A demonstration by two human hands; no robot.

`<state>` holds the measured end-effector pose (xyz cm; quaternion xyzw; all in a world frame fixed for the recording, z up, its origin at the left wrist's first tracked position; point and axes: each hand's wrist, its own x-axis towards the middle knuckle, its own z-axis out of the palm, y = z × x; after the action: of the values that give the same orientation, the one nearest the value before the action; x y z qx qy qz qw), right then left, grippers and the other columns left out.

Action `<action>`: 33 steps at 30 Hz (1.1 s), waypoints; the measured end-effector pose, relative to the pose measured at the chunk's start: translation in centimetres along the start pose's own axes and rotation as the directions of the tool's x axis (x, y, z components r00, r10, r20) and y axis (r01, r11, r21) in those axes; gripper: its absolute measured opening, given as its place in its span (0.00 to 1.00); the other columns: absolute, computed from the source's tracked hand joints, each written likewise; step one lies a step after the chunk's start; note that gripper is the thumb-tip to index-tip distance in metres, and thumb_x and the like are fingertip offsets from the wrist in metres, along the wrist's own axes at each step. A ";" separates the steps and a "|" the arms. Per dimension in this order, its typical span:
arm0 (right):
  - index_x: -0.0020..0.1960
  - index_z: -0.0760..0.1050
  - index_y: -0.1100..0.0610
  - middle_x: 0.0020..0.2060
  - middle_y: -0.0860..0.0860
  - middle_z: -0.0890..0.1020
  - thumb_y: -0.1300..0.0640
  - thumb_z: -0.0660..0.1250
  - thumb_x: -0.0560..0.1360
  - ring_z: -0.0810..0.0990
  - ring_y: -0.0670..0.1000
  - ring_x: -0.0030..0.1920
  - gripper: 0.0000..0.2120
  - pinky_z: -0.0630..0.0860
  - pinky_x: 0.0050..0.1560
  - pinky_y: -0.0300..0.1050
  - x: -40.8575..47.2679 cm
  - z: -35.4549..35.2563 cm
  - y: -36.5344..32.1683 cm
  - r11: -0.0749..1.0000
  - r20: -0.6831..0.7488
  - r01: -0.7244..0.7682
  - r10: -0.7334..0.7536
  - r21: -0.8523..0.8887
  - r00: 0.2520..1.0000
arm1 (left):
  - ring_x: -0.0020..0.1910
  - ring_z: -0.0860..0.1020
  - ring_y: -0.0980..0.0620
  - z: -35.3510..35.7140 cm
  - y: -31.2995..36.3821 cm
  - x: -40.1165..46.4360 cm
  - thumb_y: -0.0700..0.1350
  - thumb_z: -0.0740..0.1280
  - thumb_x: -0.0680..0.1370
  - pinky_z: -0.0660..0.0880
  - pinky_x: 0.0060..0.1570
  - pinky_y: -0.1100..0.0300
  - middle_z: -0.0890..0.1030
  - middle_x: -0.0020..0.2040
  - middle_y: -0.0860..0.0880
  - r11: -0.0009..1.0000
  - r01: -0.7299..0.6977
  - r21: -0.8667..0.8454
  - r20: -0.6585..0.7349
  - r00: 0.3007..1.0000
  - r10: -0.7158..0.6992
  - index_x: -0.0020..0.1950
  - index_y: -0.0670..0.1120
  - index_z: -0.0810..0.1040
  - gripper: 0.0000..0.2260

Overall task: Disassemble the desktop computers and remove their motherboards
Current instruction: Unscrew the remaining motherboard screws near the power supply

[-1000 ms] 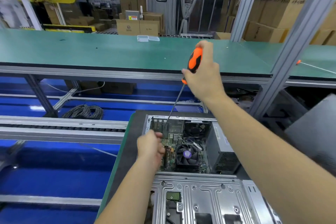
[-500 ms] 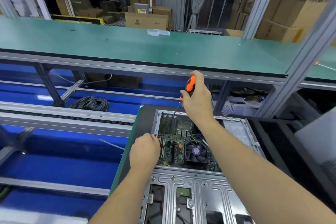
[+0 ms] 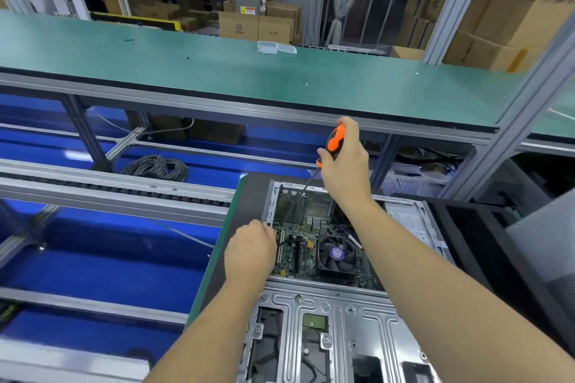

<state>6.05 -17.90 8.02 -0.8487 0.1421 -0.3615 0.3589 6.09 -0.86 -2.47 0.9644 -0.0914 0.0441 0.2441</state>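
Note:
An open desktop computer case (image 3: 339,314) lies flat in front of me on a dark mat. Inside it sits the green motherboard (image 3: 298,246) with a black CPU fan (image 3: 337,253) and a grey power supply (image 3: 410,222) to the right. My right hand (image 3: 345,165) grips an orange and black screwdriver (image 3: 333,141), its shaft slanting down-left into the case's far left corner. My left hand (image 3: 250,250) rests fist-like on the case's left wall, beside the motherboard edge; what its fingers hold is hidden.
A long green workbench (image 3: 217,71) crosses the scene above the case, with a small clear plastic box (image 3: 267,47) on it. Grey conveyor rails (image 3: 109,193) and a coil of black cable (image 3: 155,166) lie left. Aluminium posts (image 3: 510,121) stand right. Cardboard boxes fill the background.
My right hand came down from high above the bench, bringing the screwdriver tip into the case's far left corner. My left hand shifted slightly left onto the case wall.

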 end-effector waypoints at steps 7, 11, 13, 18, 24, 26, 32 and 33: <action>0.68 0.60 0.46 0.46 0.45 0.71 0.62 0.69 0.77 0.76 0.56 0.49 0.26 0.79 0.51 0.59 0.2 -0.1 0.4 1.000 -0.003 -0.019 0.019 -0.003 1.000 | 0.38 0.76 0.46 0.2 -0.1 0.1 0.48 0.52 0.85 0.71 0.37 0.57 0.82 0.43 0.44 0.999 -0.006 0.042 0.006 1.000 0.006 0.48 0.43 0.77 0.17; 0.67 0.60 0.45 0.47 0.46 0.72 0.62 0.69 0.77 0.77 0.56 0.49 0.26 0.80 0.50 0.59 0.4 -0.2 0.5 1.000 -0.011 -0.018 0.018 0.004 1.000 | 0.39 0.78 0.46 0.2 -0.1 0.1 0.47 0.53 0.85 0.71 0.37 0.57 0.83 0.43 0.44 0.999 -0.005 0.040 0.016 1.000 0.004 0.48 0.43 0.77 0.16; 0.67 0.60 0.46 0.46 0.46 0.71 0.62 0.69 0.77 0.77 0.56 0.49 0.26 0.80 0.50 0.59 0.5 -0.3 0.6 1.000 -0.017 -0.018 0.018 0.000 1.000 | 0.40 0.79 0.46 0.2 0.0 0.1 0.48 0.53 0.85 0.73 0.37 0.56 0.82 0.43 0.45 0.999 -0.002 0.037 0.018 1.000 0.001 0.48 0.43 0.77 0.16; 0.66 0.60 0.46 0.47 0.48 0.72 0.63 0.69 0.77 0.78 0.58 0.49 0.26 0.80 0.49 0.59 0.7 -0.4 0.7 1.000 0.003 -0.020 0.020 0.006 1.000 | 0.40 0.80 0.46 0.0 0.0 0.0 0.47 0.53 0.85 0.77 0.38 0.55 0.82 0.43 0.45 1.000 0.002 0.018 0.023 1.000 -0.003 0.48 0.43 0.77 0.16; 0.59 0.61 0.46 0.42 0.50 0.75 0.60 0.71 0.75 0.78 0.56 0.41 0.22 0.79 0.42 0.54 1.8 -0.2 -0.8 0.992 0.188 0.099 -0.083 -0.078 0.979 | 0.40 0.79 0.47 0.0 0.0 0.0 0.45 0.54 0.85 0.74 0.37 0.57 0.82 0.44 0.45 1.000 0.007 0.026 0.038 0.999 -0.008 0.47 0.44 0.75 0.13; 0.56 0.61 0.46 0.39 0.52 0.75 0.59 0.71 0.75 0.77 0.56 0.39 0.21 0.78 0.39 0.52 2.4 0.0 -1.8 0.978 0.280 0.167 -0.127 -0.127 0.952 | 0.37 0.75 0.48 0.0 0.0 0.1 0.44 0.54 0.84 0.74 0.36 0.58 0.82 0.44 0.46 1.000 0.015 0.020 0.043 0.999 -0.016 0.45 0.45 0.71 0.11; 0.59 0.61 0.47 0.40 0.52 0.75 0.59 0.71 0.76 0.78 0.59 0.40 0.21 0.80 0.42 0.59 2.3 0.8 -2.5 0.972 0.280 0.183 -0.137 -0.145 0.950 | 0.37 0.74 0.48 -0.3 0.2 0.0 0.43 0.55 0.84 0.75 0.37 0.57 0.82 0.43 0.45 0.999 0.035 -0.028 0.050 0.998 -0.034 0.44 0.45 0.70 0.10; 0.58 0.60 0.47 0.40 0.53 0.75 0.60 0.71 0.76 0.79 0.60 0.39 0.21 0.80 0.41 0.59 2.4 0.8 -2.5 0.975 0.280 0.178 -0.136 -0.131 0.950 | 0.37 0.74 0.48 -0.2 0.1 0.0 0.42 0.55 0.84 0.75 0.37 0.56 0.81 0.43 0.45 0.999 0.035 -0.031 0.051 0.998 -0.033 0.44 0.45 0.70 0.10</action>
<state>8.26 -16.94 10.70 -0.9237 0.0516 -0.2582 0.2783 6.04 -0.84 -2.25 0.9627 -0.0817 0.0141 0.2577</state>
